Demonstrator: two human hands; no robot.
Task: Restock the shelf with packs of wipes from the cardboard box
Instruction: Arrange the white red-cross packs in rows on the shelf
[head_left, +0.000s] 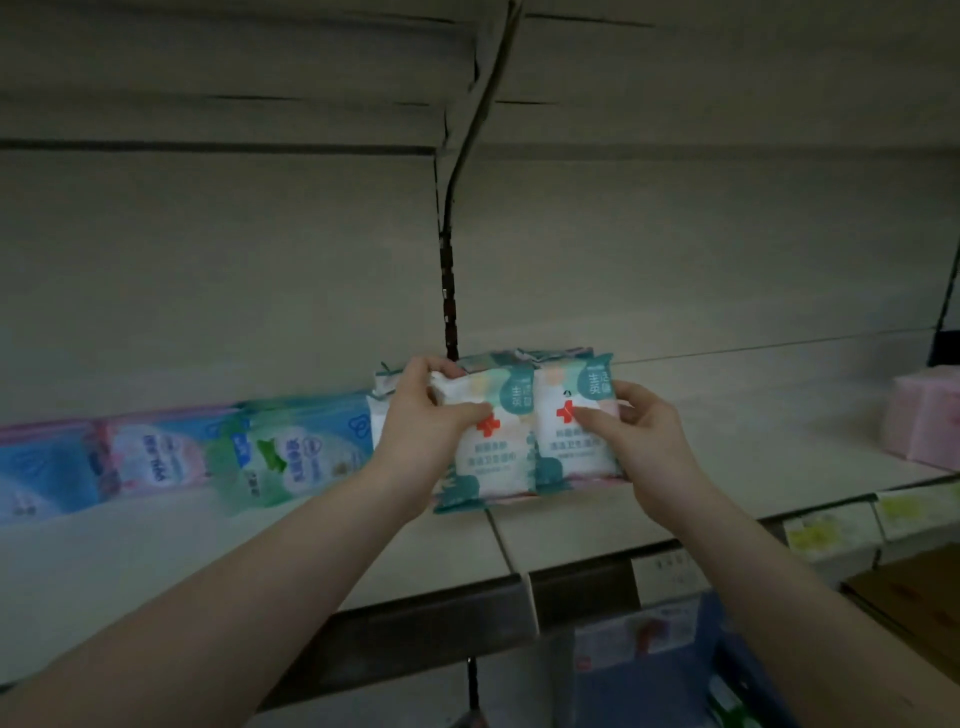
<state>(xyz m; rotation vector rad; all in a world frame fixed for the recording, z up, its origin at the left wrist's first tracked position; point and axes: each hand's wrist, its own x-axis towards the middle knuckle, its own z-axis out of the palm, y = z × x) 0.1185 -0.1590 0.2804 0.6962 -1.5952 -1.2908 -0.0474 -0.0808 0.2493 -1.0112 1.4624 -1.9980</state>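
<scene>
Both bare forearms reach up and forward towards the foot of the dark slotted upright (448, 312). The left hand (423, 415) has its grip clamped on the left pack (493, 457). Its thumb lies across the front beside the red cross, and its fingers curl over the top left corner. The right hand (641, 441) has its grip clamped on the right pack (576, 447), thumb on the front by that pack's red cross and fingers wrapped behind the right edge.

The two packs of wipes are white and teal. They stand upright and touch side by side on the shelf (727, 441), just in front of the upright's base. Directly behind them, against the upright, are more teal packs (519, 358). Only their top edges show, so I cannot tell how many there are.

Left of the upright lies a row of other packs: a green one (270, 457), a pink one (156, 452) and a blue one (36, 467). All three are blurred and their print is unreadable. Far right of the upright, one pink package (930, 421) is cut off by the frame edge.

Below and right of the upright, pale price labels (831, 530) line the shelf lip, their text too soft to read. A corner of the cardboard box (914, 597) shows beneath them and is mostly out of view.
</scene>
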